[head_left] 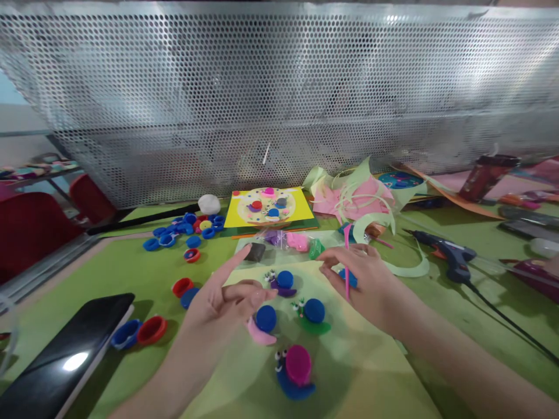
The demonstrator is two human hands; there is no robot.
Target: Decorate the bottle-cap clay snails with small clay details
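My left hand (225, 299) hovers over a pale yellow-green sheet (362, 372), index finger stretched out toward a dark clay lump (256, 251), the other fingers half curled and empty. My right hand (362, 278) pinches a thin pink modelling tool (346, 262) and a blue bottle cap (351, 279). On the sheet between and below the hands sit several clay snails with bottle-cap shells: purple with blue cap (283, 282), green with blue cap (312, 314), pink with blue cap (263, 323), blue with magenta cap (294, 372).
Loose blue and red caps (183, 228) lie at left, a black phone (65, 355) at lower left. Clay bags (292, 240), a yellow card with a decorated plate (267, 206), paper scraps (353, 195) and a glue gun (448, 254) with cord lie behind. A perforated metal screen (279, 87) backs the table.
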